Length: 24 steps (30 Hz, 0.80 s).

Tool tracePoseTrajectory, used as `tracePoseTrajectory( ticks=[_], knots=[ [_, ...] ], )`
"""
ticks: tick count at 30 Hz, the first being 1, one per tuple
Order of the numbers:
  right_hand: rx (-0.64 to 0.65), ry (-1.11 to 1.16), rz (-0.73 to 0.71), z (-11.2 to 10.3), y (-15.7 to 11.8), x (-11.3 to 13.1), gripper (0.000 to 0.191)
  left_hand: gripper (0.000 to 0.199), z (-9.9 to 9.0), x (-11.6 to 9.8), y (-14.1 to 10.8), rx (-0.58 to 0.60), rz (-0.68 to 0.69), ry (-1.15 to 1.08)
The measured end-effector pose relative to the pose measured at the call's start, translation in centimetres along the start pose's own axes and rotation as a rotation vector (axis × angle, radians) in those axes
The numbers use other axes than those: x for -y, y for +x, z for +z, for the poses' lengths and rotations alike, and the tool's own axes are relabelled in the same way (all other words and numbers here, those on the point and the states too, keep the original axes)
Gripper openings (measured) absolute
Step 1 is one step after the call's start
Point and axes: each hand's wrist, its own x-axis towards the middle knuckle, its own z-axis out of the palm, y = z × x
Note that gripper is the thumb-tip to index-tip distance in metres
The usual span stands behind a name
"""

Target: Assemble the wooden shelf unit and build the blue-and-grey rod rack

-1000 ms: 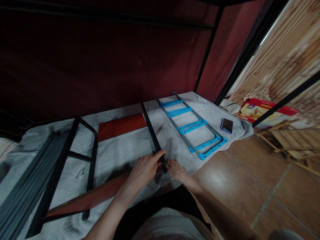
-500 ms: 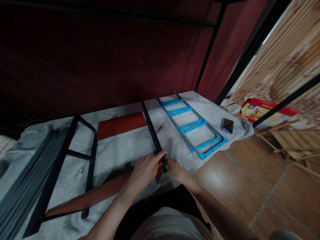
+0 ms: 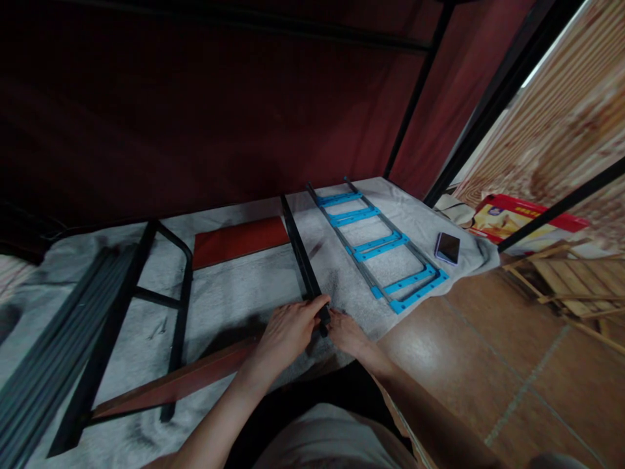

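My left hand [image 3: 286, 335] is closed on the near end of a black metal bar [image 3: 301, 253], its thumb lying over the top. On the bar's other side, my right hand [image 3: 347, 333] has its fingers bent against the same end; its fingertips are hidden. A red-brown board [image 3: 180, 384] stands on edge, running from beneath my left hand to a black tubular frame [image 3: 159, 298] at the left. Farther back, another red-brown board [image 3: 239, 241] lies between frame and bar. Small metal pieces [image 3: 159, 329] rest on the grey cloth [image 3: 234, 293] inside the frame.
Grey tubes [image 3: 68, 345] lie bundled at far left. To the right are a blue-and-grey rack [image 3: 381, 247] and a phone [image 3: 447, 248]. Wooden folding furniture [image 3: 571, 280] and a red-yellow box [image 3: 522, 215] are on the tiled floor. A dark red panel [image 3: 234, 117] closes the back.
The view has shifted slightly. Both hands keep their places at the near end of the black bar, with hardly any visible movement.
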Motion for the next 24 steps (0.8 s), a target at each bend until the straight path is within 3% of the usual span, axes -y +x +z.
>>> tracePoseTrajectory(
  ticks=[9,17,24],
  knots=[
    [-0.026,0.13,0.001,-0.6,-0.3,-0.9,0.029,0.051,0.4,0.1,-0.1,-0.024,0.029,0.002],
    [0.013,0.05,-0.014,-0.7,-0.1,-0.5,0.033,0.05,0.1,-0.3,-0.1,-0.007,0.022,0.013],
    [-0.04,-0.005,-0.031,-0.7,-1.1,0.1,0.041,0.05,0.6,0.0,-0.2,-0.034,0.038,-0.004]
  ],
)
